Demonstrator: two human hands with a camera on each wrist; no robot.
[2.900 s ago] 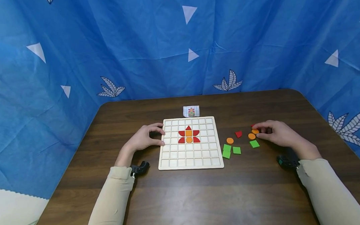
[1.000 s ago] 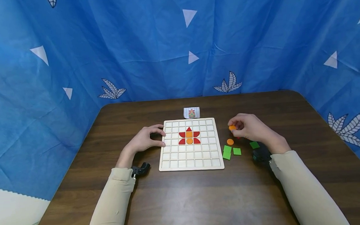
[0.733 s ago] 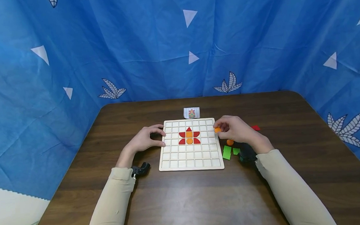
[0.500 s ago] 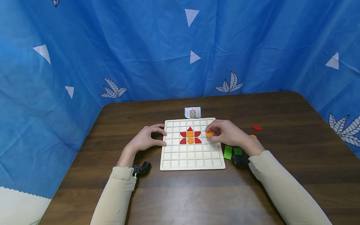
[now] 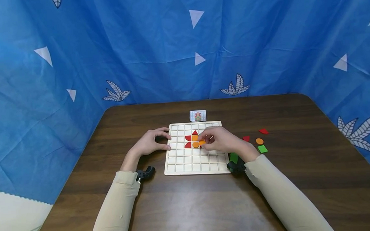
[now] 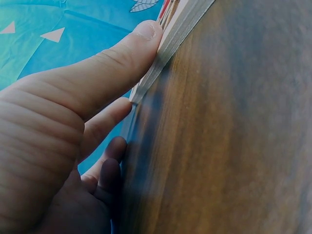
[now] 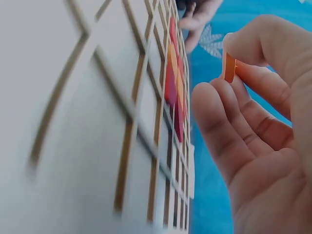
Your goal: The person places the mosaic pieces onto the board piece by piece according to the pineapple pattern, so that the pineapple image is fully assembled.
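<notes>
My right hand pinches an orange disc between thumb and index finger, over the middle of a white gridded board. Under it a pattern shows: a red triangle, an orange square, another orange disc, and red rounded pieces on the left. The hand covers most of the pattern's right side. My left hand touches the board's left edge with thumb and fingertips, the fingers spread apart; in the left wrist view the thumb lies along that edge.
A small printed card lies behind the board. Right of the board are red pieces, an orange disc and a green square. More green shows beside my right wrist. A blue curtain hangs behind the table.
My right hand has picked up an orange disc from the loose pieces at the right and carried it left over the board's pattern. My left hand stays at the board's edge.
</notes>
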